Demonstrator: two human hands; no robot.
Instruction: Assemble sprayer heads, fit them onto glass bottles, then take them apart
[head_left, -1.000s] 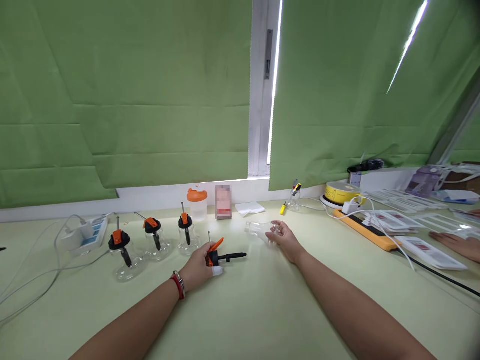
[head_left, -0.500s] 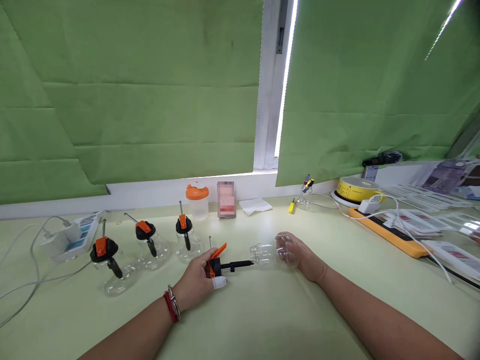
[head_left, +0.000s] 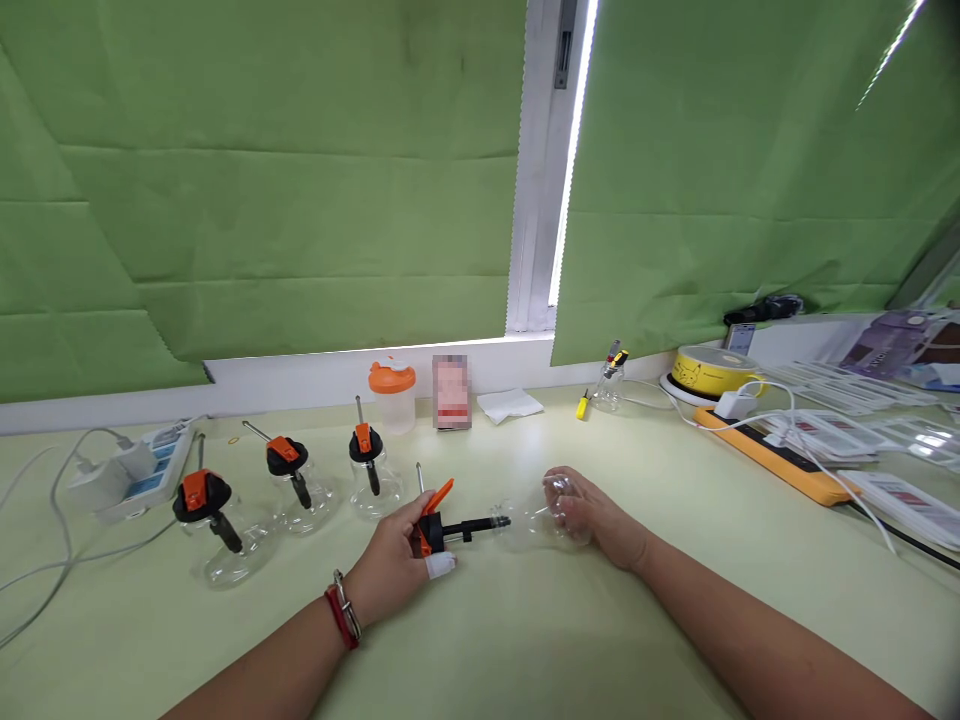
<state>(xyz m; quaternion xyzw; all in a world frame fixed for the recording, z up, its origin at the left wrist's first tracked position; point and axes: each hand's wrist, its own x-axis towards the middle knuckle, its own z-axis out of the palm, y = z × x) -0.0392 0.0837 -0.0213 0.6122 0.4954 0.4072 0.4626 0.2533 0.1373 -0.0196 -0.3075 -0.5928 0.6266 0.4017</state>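
Observation:
My left hand [head_left: 397,550] is closed around a black-and-orange pump head [head_left: 431,530] with an orange lever and a thin metal spout. Its black stem points right, and the tip overlaps the mouth of a clear bottle [head_left: 536,515]; it appears just inside the neck. The bottle lies on its side, its rounded base gripped by my right hand [head_left: 592,510]. White tape wraps one left finger. Left of my hands stand several similar clear bottles [head_left: 311,508] fitted with black-and-orange heads [head_left: 287,455].
An orange-lidded cup [head_left: 394,400], a small box [head_left: 451,392] and white paper [head_left: 510,404] are at the back. A yellow-handled tool [head_left: 583,407] lies by a small glass jar [head_left: 609,390]. Power strips [head_left: 780,460] with cables flank both sides; a yellow cup [head_left: 709,373] sits right.
My right hand has brought the bottle slightly left, so its neck now surrounds the stem's tip. My left hand keeps its hold on the pump head. The view has shifted a little.

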